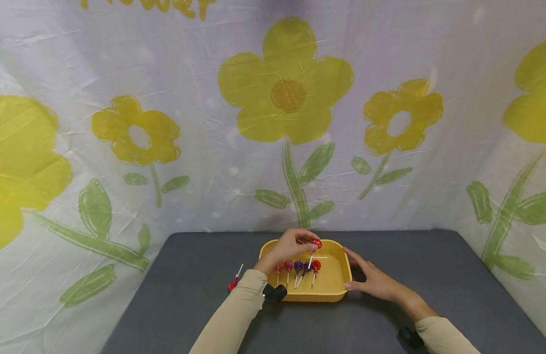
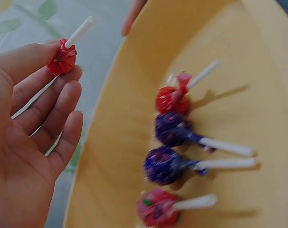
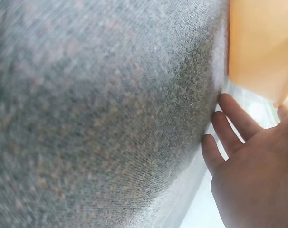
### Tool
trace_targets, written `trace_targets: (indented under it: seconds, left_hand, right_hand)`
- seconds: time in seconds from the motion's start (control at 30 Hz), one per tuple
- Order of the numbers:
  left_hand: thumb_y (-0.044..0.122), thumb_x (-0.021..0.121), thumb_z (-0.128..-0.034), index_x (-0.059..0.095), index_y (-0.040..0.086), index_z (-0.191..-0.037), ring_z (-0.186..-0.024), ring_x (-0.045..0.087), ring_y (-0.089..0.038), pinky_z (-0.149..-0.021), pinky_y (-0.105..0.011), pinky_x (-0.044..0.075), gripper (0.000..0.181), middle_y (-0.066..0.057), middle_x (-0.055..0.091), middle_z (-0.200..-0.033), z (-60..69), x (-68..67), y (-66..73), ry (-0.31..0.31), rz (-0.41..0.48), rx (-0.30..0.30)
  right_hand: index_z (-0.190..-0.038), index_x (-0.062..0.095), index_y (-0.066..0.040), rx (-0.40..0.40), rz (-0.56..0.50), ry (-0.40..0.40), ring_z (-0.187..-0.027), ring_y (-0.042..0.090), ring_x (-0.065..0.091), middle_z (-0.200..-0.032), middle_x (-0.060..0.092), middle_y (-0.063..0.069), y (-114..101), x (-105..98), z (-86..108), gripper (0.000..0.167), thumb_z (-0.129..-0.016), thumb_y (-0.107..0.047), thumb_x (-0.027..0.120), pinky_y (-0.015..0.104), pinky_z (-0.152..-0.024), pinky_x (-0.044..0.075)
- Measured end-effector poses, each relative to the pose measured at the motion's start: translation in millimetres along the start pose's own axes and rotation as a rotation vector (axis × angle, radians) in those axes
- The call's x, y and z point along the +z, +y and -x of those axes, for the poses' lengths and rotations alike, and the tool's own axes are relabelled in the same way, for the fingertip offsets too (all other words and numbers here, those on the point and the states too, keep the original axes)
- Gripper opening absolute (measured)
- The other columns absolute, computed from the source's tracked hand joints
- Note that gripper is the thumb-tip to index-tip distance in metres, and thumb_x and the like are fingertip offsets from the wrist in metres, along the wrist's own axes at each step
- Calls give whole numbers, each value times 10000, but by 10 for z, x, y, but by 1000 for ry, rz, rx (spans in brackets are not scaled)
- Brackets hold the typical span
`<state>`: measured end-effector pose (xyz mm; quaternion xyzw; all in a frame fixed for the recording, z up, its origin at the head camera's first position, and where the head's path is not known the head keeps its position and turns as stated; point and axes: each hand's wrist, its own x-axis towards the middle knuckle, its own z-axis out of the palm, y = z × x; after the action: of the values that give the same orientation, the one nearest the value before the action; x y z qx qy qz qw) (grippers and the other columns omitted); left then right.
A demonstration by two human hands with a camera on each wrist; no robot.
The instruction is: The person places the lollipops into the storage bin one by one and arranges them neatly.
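Note:
My left hand (image 1: 292, 248) pinches a red lollipop (image 1: 316, 243) between thumb and fingers, above the yellow tray (image 1: 326, 297). In the left wrist view the held lollipop (image 2: 63, 61) has its white stick pointing up, beyond the tray's edge. Inside the tray lies a row of wrapped lollipops: pink ones (image 1: 289, 266) at the left, two purple ones (image 1: 298, 266), then a red one (image 1: 316, 265) nearest the middle. My right hand (image 1: 379, 282) is at the tray's right side, fingers spread and thumb touching the rim. The right wrist view shows this hand (image 3: 255, 166) beside the tray wall (image 3: 258, 52).
Left of my left forearm, a red lollipop (image 1: 232, 285) lies on the dark grey table (image 1: 188, 265), partly hidden by the sleeve. A white cloth (image 1: 202, 172) painted with yellow flowers hangs behind the table and along both sides.

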<state>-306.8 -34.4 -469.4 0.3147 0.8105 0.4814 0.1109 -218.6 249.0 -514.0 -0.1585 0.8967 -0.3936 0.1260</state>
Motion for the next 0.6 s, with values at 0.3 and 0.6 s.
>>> trace_targets:
  seconds: [0.3, 0.6]
  left_hand:
    - [240, 701, -929, 741, 164, -1108, -871, 648, -87, -778, -213, 538, 199, -41, 752, -1049, -92, 168, -4, 15, 28, -19]
    - [246, 697, -932, 740, 153, -1125, -854, 637, -39, -775, -205, 532, 219, -45, 750, -1059, -147, 193, -52, 20, 6, -9]
  right_hand:
    - [-1596, 88, -335, 0, -7, 1, -1415, 486, 342, -1517, 404, 219, 15, 11, 12, 929, -903, -434, 698, 735, -1010, 356]
    - [-1600, 95, -304, -4, -5, -16, -1415, 499, 333, -1526, 382, 245, -25, -9, 18, 924, -908, -422, 695, 734, -1008, 355]
